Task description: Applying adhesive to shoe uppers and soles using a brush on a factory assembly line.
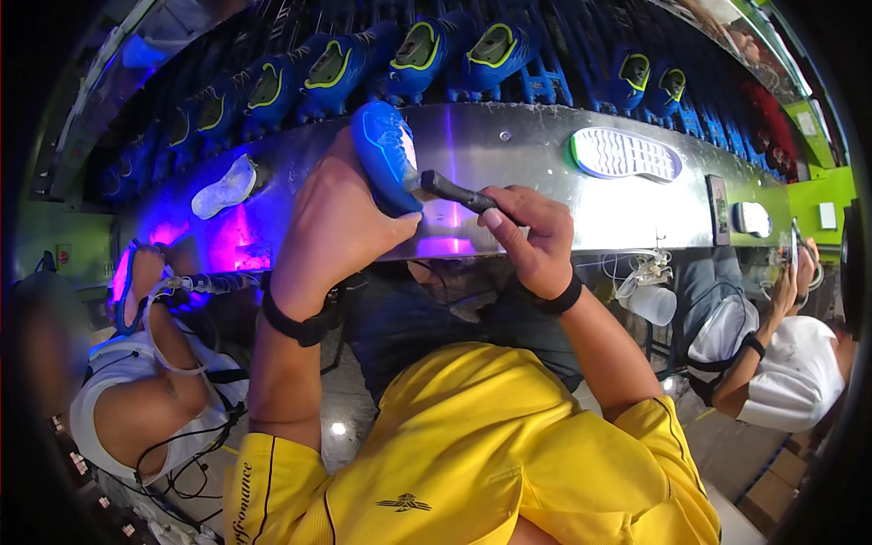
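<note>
My left hand [338, 218] grips a blue shoe upper [380, 150] from its left side, above the front part of a metal bench. The upper is tilted, and its paler underside is turned to the right. My right hand [534, 238] is closed around the dark handle of a brush [461, 194]. The brush head meets the lower right edge of the upper, close to my left thumb. The bristles are small and partly hidden, so I cannot tell how firmly they press. Black bands circle both wrists.
On the metal bench [509, 168] lie a white shoe sole with a green edge [627, 154] and a white sole-shaped piece [224, 188]. Blue shoes [413, 59] stand in a row on the rack behind. A white cup [652, 304] hangs below the bench edge. Co-workers sit on both sides.
</note>
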`<state>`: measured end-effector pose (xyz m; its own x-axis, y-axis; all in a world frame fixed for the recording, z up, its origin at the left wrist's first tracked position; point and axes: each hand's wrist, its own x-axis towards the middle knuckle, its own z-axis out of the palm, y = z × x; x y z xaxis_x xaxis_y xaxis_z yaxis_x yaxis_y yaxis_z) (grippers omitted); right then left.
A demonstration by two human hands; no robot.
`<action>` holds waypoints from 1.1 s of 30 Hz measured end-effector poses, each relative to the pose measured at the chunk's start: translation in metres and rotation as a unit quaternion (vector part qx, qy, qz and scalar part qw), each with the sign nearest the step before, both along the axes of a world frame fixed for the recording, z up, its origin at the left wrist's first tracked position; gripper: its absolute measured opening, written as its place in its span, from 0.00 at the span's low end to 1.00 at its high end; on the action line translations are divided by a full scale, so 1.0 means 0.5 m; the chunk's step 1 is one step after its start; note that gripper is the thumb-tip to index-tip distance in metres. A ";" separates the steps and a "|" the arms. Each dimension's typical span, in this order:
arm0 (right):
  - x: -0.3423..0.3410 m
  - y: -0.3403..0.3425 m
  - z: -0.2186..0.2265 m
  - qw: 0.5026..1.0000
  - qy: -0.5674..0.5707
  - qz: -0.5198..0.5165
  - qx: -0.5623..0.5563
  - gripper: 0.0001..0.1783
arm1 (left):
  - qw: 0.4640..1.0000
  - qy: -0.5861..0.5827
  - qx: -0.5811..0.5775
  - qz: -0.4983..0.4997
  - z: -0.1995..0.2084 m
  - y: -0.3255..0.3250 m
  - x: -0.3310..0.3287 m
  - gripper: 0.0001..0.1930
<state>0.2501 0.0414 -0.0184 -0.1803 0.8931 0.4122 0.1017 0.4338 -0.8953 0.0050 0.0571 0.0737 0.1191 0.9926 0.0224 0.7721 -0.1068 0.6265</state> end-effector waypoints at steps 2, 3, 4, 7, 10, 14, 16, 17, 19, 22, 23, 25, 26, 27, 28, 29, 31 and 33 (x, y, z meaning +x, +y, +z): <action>-0.005 -0.015 -0.016 0.999 -0.007 -0.006 -0.040 0.13 | 1.000 0.022 -0.007 -0.008 -0.019 0.009 -0.024 0.34; -0.003 -0.022 -0.027 0.999 -0.006 -0.006 -0.038 0.13 | 0.999 0.041 -0.015 -0.016 -0.024 0.011 -0.028 0.34; -0.001 -0.027 -0.045 0.999 -0.022 -0.016 -0.035 0.13 | 0.999 0.042 -0.013 -0.017 -0.026 0.009 -0.027 0.34; 0.009 -0.049 -0.069 0.998 -0.034 -0.031 -0.046 0.12 | 0.999 0.047 0.020 0.001 -0.030 -0.012 -0.023 0.33; 0.010 -0.085 -0.031 0.958 0.096 -0.035 -0.268 0.11 | 0.995 0.023 0.100 -0.015 -0.068 -0.047 -0.022 0.39; 0.009 -0.100 0.044 0.909 0.146 0.005 -0.390 0.14 | 0.987 -0.064 0.148 -0.011 -0.105 -0.097 -0.010 0.38; 0.011 -0.105 0.070 0.900 0.155 0.027 -0.406 0.14 | 0.983 -0.057 0.172 -0.013 -0.103 -0.117 0.001 0.37; 0.012 -0.108 0.079 0.891 0.164 0.050 -0.420 0.14 | 0.979 -0.050 0.199 -0.014 -0.104 -0.123 0.003 0.36; 0.007 -0.114 0.095 0.891 0.150 0.053 -0.425 0.14 | 0.979 -0.076 0.187 -0.010 -0.114 -0.130 0.002 0.36; -0.001 -0.122 0.096 0.896 0.127 0.050 -0.422 0.14 | 0.974 -0.078 0.212 -0.015 -0.123 -0.131 -0.003 0.41; -0.003 -0.125 0.096 0.901 0.118 0.044 -0.414 0.14 | 0.975 -0.072 0.211 -0.015 -0.124 -0.133 -0.002 0.42; -0.007 -0.135 0.099 0.909 0.109 0.038 -0.400 0.14 | 0.976 -0.068 0.209 -0.014 -0.125 -0.135 0.000 0.42; -0.010 -0.140 0.102 0.917 0.100 0.031 -0.385 0.14 | 0.976 -0.062 0.209 -0.014 -0.120 -0.135 0.002 0.39; -0.013 -0.147 0.109 0.917 0.100 0.032 -0.385 0.14 | 0.976 -0.057 0.208 -0.014 -0.116 -0.136 0.003 0.36; -0.016 -0.154 0.118 0.925 0.100 0.016 -0.367 0.13 | 0.976 -0.056 0.208 -0.013 -0.115 -0.137 0.002 0.36; -0.018 -0.159 0.122 0.932 0.100 0.000 -0.348 0.11 | 0.977 -0.063 0.201 -0.013 -0.113 -0.138 0.002 0.36; -0.013 -0.164 0.120 0.961 0.058 0.007 -0.271 0.11 | 0.978 -0.069 0.196 -0.012 -0.113 -0.135 -0.001 0.36; -0.006 -0.168 0.122 0.981 0.015 0.014 -0.192 0.11 | 0.976 -0.030 0.215 -0.029 -0.114 -0.131 -0.005 0.40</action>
<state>0.2469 -0.0424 0.0424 -0.2001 0.9784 0.0518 0.0650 0.0661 -0.9957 0.0027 -0.0082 0.0164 0.1602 0.8815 0.4442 0.7199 -0.4122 0.5584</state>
